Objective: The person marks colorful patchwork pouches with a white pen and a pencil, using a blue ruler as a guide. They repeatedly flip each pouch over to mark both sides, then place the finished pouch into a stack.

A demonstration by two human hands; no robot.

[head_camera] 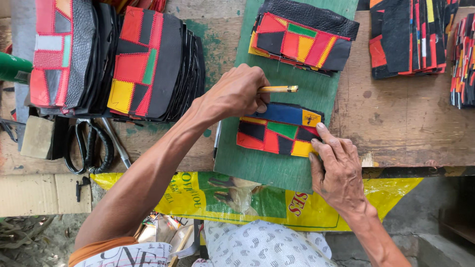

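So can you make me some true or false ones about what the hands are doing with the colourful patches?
1. The left hand holds a yellow stick tool. True.
2. The right hand holds the scissors. False: its fingers press on the patchwork piece; the scissors lie untouched on the left side of the table.
3. The patchwork piece lies on a green board. True.
4. The patchwork piece is all one colour. False: it has blue, red, black, green and yellow patches.
5. More patchwork stacks sit on the wooden table. True.
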